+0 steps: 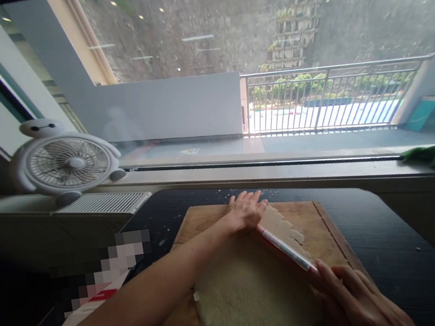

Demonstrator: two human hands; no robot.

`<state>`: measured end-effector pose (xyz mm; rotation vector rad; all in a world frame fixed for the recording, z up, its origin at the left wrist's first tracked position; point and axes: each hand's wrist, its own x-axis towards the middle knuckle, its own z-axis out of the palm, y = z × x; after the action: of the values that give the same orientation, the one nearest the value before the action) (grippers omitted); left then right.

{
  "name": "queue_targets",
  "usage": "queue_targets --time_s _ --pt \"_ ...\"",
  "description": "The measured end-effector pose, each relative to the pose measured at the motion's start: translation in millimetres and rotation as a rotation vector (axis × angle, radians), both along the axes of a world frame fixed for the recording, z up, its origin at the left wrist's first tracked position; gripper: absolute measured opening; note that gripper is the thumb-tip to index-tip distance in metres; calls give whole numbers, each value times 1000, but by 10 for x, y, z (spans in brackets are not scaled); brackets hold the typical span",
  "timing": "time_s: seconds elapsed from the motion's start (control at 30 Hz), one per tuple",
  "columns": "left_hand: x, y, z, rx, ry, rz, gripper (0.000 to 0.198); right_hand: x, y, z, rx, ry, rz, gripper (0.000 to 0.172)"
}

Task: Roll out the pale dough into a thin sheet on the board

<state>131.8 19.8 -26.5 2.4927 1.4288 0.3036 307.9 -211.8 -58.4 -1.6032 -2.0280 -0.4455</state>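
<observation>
Dough (253,298) lies soft and thin mid-board (323,223), likely tears | your left hand (246,210) presses flat, fingers spread, on the rolling pin (286,250) | right hand (354,300) lies open on its near end | lift from edges.

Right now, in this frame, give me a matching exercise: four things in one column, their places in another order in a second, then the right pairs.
Things:
1. white fan
2. flattened dough
3. green cloth
4. rolling stick

Places:
A. far right end of the window sill
B. spread on the wooden cutting board
C. on the sill at the left, above a white vent grille
D. across the dough, left hand pressing its far end, right hand at its near end

Pairs: 1-C, 2-B, 3-A, 4-D
</observation>
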Motion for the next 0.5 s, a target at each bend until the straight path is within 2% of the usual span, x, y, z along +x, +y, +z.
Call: queue_targets --time_s 0.1,0.17,0.23,0.33,0.4,0.5 --pt "254 258 59 -45 -222 154 53 14 69 71 -149 164 -51 40" --pt "250 379 125 -50 -323 225 52 22 76 151 -264 367 -68 41" --pt "65 430 185 -24 -358 273 53 33 48 234 -373 590 -52 44" --pt "-366 387 271 42 -359 322 49 55 -10 330 -575 812 6 53" --pt "-592 306 339 96 -334 329 44 71 -25 370 -656 847 56 56" --pt "-712 149 438 175 -286 295 38 103 -4 390 -599 738 71 52"
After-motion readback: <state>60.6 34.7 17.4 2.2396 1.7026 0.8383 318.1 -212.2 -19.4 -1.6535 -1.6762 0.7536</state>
